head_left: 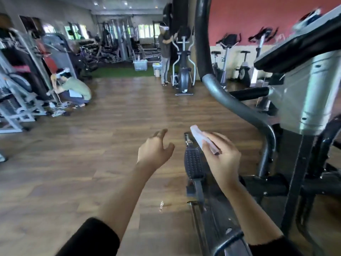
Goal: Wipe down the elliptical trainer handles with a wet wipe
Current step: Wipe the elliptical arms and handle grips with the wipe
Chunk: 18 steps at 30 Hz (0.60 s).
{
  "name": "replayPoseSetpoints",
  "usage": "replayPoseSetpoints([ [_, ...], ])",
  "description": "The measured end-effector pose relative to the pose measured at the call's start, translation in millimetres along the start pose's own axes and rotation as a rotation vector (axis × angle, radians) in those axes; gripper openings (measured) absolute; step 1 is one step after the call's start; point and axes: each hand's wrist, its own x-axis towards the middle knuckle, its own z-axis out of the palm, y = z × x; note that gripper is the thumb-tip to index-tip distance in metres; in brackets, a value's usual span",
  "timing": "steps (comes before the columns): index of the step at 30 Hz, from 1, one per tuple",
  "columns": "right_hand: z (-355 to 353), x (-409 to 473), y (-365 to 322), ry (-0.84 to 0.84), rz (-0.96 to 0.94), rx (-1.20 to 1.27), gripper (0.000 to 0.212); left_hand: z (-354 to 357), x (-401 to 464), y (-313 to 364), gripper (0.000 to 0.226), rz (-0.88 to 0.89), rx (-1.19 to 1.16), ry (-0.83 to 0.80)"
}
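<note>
Wood-plank gym floor extends ahead; elliptical trainer handle curves at my right. My right hand grips the folded wet wipe, clear of the handle. My left hand hangs empty, fingers relaxed. Judgement: wiping contact not established; handles remain to wipe
</note>
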Motion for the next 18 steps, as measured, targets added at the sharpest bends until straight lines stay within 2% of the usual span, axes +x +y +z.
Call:
replayPoseSetpoints([
  [4,-7,86,-7,0.179,-0.083,-0.04,0.023,-41,56,45,0.057,0.15,-0.056,0.083],
  [9,5,161,-2,0.286,-0.076,-0.101,0.023,-68,114,77,0.052,0.343,-0.127,0.178],
  [14,29,195,4,0.191,0.087,-0.116,0.026,-73,156,89,0.05,0.428,-0.159,0.21],
  [18,34,202,13,0.07,0.19,-0.097,0.014,-69,176,93,0.051,0.482,-0.199,0.19],
])
